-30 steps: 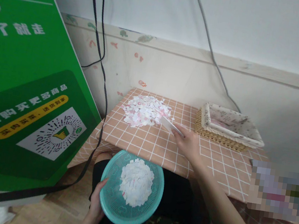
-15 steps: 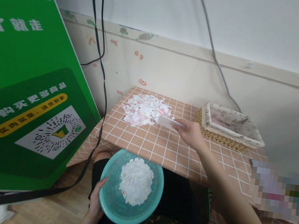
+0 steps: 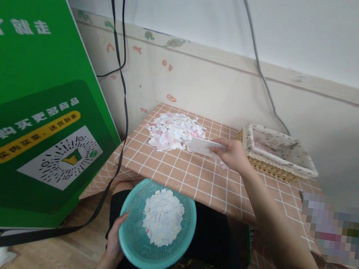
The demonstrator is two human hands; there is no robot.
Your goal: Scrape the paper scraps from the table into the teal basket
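Note:
My left hand (image 3: 115,242) grips the rim of a round turquoise plastic colander (image 3: 130,239) over my lap. A mound of small white paper scraps (image 3: 163,217) lies in it. Over the table, my right hand (image 3: 232,154) is closed on a flat white card (image 3: 202,147), held on edge between thumb and fingers. The card's left end is beside a loose heap of white and pinkish paper scraps (image 3: 173,132) on the checked tablecloth. A few more scraps (image 3: 222,163) show beneath my right hand.
A lined wicker basket (image 3: 265,165) stands on the right of the table (image 3: 173,176), against the wall. On the left, a big green sign panel (image 3: 35,108) leans in, with black cables (image 3: 125,90) hanging between it and the table. A grey cable (image 3: 259,70) runs down the wall.
My right hand has shifted slightly to the right and up with the card, and scraps now show beneath it. The left hand and the colander have hardly moved.

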